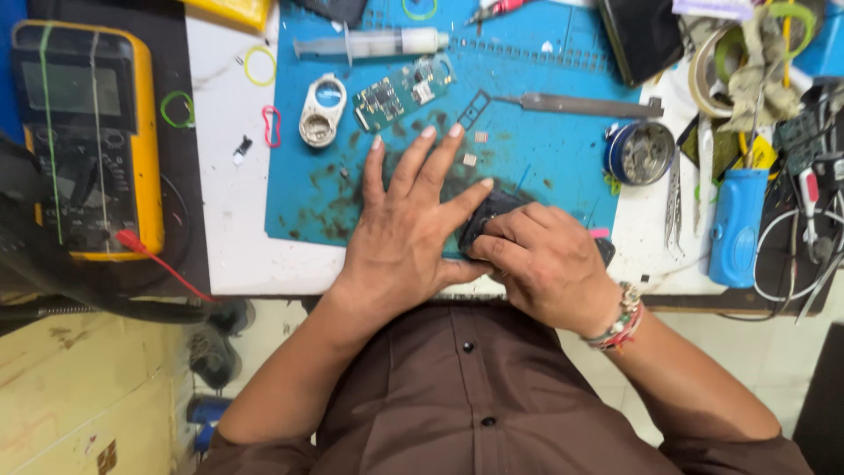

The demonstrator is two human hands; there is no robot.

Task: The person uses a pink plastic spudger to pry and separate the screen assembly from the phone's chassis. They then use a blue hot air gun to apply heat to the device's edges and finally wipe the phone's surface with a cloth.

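Hands meet low in the middle of the frame: left hand (406, 230) lies flat, fingers spread wide across the stained blue mat (545, 66), its thumb against a small black device (486, 214). Right hand (541, 261) is curled tight, pinching that device at the mat's near edge. Up above sit a green circuit board (400, 91), a syringe (374, 42) and tweezers (585, 105); a yellow multimeter (88, 136) fills the left edge.

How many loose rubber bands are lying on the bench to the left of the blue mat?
3. A yellow rubber band lies on the white surface near the mat's top left corner, a green rubber band beside the yellow multimeter, and a red rubber band by the mat's edge. Others may be hidden among the clutter.
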